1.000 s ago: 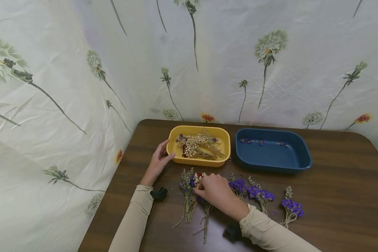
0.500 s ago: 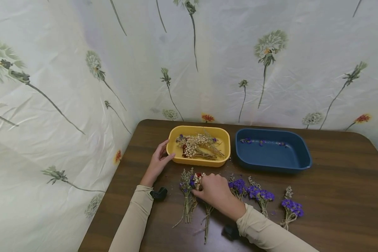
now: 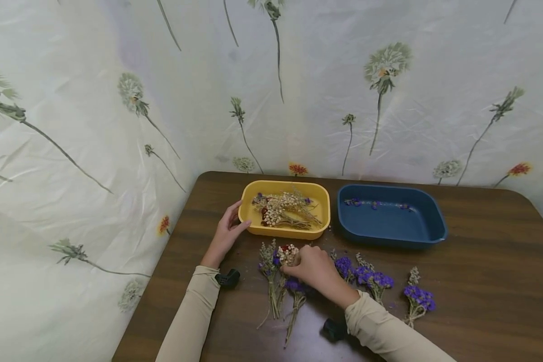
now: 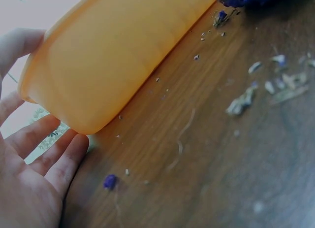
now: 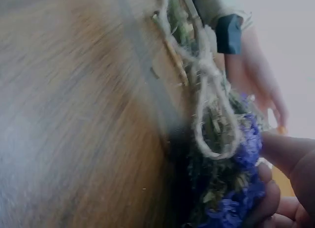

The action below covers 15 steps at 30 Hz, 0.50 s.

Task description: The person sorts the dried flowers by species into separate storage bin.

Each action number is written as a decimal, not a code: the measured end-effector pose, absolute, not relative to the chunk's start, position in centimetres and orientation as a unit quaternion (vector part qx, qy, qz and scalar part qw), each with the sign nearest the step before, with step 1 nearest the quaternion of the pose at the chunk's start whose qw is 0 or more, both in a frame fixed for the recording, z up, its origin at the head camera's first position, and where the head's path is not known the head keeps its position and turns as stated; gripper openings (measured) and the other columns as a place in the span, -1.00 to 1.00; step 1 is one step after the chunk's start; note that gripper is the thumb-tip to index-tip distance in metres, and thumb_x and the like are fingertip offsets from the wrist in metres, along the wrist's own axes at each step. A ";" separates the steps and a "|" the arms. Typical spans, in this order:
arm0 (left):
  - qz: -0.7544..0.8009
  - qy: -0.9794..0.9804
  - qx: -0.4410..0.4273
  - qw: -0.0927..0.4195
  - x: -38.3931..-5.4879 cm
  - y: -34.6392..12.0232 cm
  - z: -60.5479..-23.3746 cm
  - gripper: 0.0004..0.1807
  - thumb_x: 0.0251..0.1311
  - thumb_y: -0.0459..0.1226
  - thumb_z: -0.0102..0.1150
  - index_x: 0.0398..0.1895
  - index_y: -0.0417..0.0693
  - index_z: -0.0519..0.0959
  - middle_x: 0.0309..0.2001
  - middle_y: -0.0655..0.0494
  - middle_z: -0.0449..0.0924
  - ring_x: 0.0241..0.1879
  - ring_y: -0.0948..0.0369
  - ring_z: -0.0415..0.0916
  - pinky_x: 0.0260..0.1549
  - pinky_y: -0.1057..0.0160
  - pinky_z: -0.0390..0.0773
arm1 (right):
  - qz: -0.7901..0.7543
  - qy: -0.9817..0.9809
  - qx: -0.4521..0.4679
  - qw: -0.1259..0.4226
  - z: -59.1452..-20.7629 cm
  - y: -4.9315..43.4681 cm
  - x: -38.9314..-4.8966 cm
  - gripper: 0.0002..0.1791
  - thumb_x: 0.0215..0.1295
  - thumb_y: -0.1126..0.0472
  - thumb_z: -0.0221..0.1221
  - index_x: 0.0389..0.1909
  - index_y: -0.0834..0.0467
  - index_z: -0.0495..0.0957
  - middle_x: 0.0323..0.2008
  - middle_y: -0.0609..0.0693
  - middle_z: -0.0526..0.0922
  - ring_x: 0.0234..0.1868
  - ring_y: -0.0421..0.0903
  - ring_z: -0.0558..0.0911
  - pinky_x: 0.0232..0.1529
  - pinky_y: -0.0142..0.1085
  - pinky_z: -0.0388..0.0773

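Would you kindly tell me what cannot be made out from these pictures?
Head view: the right hand's fingertips, hidden behind its knuckles; grip unclear.
Head view: lower stems of the purple dried-flower bunch right of that hand, hidden by the wrist.
Left wrist view: contents of the rounded yellow tray, hidden by its wall.
Left wrist view: pale dried scraps, too blurred to identify.

Head cam looks forward and down at the table (image 3: 488,241); wrist cams sit way closer, low, and left shares the yellow tub (image 3: 289,233) with head.
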<state>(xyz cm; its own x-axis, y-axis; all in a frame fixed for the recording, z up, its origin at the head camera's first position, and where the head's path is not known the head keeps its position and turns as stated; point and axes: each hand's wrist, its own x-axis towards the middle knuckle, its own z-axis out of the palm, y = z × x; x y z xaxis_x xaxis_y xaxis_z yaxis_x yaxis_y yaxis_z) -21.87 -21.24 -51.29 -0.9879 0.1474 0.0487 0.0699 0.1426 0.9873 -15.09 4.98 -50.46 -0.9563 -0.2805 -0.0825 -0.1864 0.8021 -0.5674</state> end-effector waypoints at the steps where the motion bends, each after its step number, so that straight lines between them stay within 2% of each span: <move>1: 0.651 0.755 0.071 0.029 -21.8 -21.2 -51.3 -0.24 0.44 -0.28 0.22 0.63 -0.09 0.15 0.55 -0.26 0.23 0.50 -0.17 0.27 0.38 -0.14 0.39 | -0.291 0.946 -0.122 0.079 -50.5 5.0 -15.1 -0.34 0.18 -0.12 0.45 -0.94 -0.07 0.30 -0.88 -0.28 0.13 -0.78 -0.28 0.12 -0.66 -0.38 0.07; 5: 0.651 0.755 0.070 0.029 -21.9 -21.2 -51.4 -0.25 0.44 -0.28 0.22 0.62 -0.09 0.16 0.56 -0.24 0.22 0.50 -0.16 0.27 0.39 -0.16 0.37 | -0.299 0.943 -0.116 0.088 -50.7 5.1 -15.3 -0.36 0.19 -0.10 0.44 -0.94 -0.06 0.35 -0.92 -0.27 0.23 -0.83 -0.28 0.22 -0.68 -0.39 0.11; 9: 0.651 0.755 0.070 0.028 -22.8 -21.5 -52.7 -0.24 0.44 -0.27 0.22 0.63 -0.06 0.15 0.57 -0.21 0.20 0.52 -0.15 0.25 0.42 -0.19 0.34 | -0.337 0.928 -0.108 0.119 -50.9 5.4 -15.6 -0.46 0.20 -0.03 0.43 -0.92 -0.03 0.50 -0.91 -0.20 0.43 -0.84 -0.23 0.37 -0.66 -0.37 0.27; 15: 0.651 0.755 0.075 0.016 -23.5 -21.8 -54.5 -0.25 0.44 -0.21 0.25 0.62 0.09 0.18 0.57 -0.12 0.23 0.51 -0.10 0.29 0.41 -0.22 0.33 | -0.409 0.894 -0.079 0.166 -50.9 5.8 -16.0 -0.59 0.21 0.05 0.41 -0.81 0.06 0.65 -0.88 -0.18 0.46 -0.82 -0.24 0.35 -0.65 -0.35 0.38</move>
